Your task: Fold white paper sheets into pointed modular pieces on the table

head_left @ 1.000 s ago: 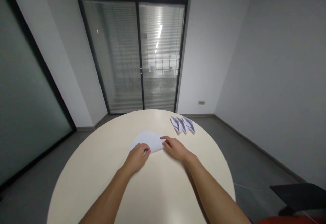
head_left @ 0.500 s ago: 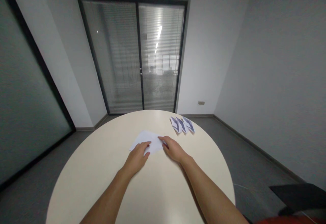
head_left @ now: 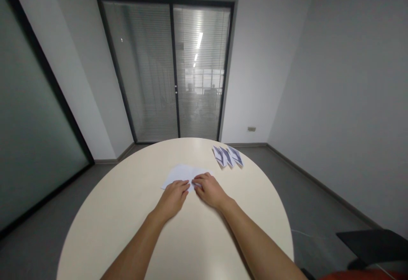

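A white sheet of paper (head_left: pixel 178 172) lies on the round table in front of me. My left hand (head_left: pixel 174 194) is at the sheet's near left edge, with fingers closed on the paper and thumb tucked close. Just to its right, my right hand (head_left: pixel 209 190) grips the near edge around the middle, its fingers bent over the paper. The two sets of fingertips almost meet. Both hands cover part of the sheet's near side, so the shape of that edge is hidden.
Several folded paper pieces (head_left: pixel 227 156) overlap in a row near the table's far right edge. The cream table (head_left: pixel 191 246) has a rounded rim. A black chair part (head_left: pixel 372 246) shows at lower right. A glazed door with blinds (head_left: pixel 172 72) stands beyond.
My right hand has moved left along the paper, from its right corner to near the middle, and its fingers have curled. My left hand has barely shifted.
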The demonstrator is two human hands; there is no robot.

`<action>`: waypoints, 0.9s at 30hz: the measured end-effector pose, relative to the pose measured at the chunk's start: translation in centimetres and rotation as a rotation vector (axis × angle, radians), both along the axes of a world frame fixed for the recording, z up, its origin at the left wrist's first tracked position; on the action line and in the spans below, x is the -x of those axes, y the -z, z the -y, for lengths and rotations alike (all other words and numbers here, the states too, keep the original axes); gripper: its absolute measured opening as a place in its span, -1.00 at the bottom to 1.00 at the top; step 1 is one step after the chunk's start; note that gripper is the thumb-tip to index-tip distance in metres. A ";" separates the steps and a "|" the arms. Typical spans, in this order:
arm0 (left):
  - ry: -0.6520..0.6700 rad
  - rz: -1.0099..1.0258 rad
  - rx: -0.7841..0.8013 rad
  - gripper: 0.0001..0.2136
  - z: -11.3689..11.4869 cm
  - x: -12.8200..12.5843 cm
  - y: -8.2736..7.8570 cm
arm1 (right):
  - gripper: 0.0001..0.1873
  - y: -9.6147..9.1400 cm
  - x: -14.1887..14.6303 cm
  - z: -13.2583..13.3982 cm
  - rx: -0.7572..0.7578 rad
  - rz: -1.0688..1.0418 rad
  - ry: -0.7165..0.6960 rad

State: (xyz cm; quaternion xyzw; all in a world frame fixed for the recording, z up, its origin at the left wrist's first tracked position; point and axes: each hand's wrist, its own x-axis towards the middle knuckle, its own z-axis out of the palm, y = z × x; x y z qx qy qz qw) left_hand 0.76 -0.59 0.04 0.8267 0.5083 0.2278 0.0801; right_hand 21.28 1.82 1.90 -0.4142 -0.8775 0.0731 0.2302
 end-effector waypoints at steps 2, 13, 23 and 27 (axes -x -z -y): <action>0.006 -0.002 -0.014 -0.65 0.2 -0.3 -0.5 | -0.67 -0.2 0.5 0.5 0.034 0.033 0.002; 0.100 -0.006 -0.007 -0.73 1.2 -0.9 -1.3 | -0.37 0.3 -0.4 0.5 0.299 0.090 0.086; 0.109 -0.044 0.035 -0.63 1.8 -0.4 -1.3 | -0.40 0.2 -0.9 -0.1 0.258 0.088 0.273; 0.104 -0.046 0.026 -0.63 1.8 -0.3 -1.4 | -0.35 0.3 -0.9 -0.1 0.277 0.099 0.256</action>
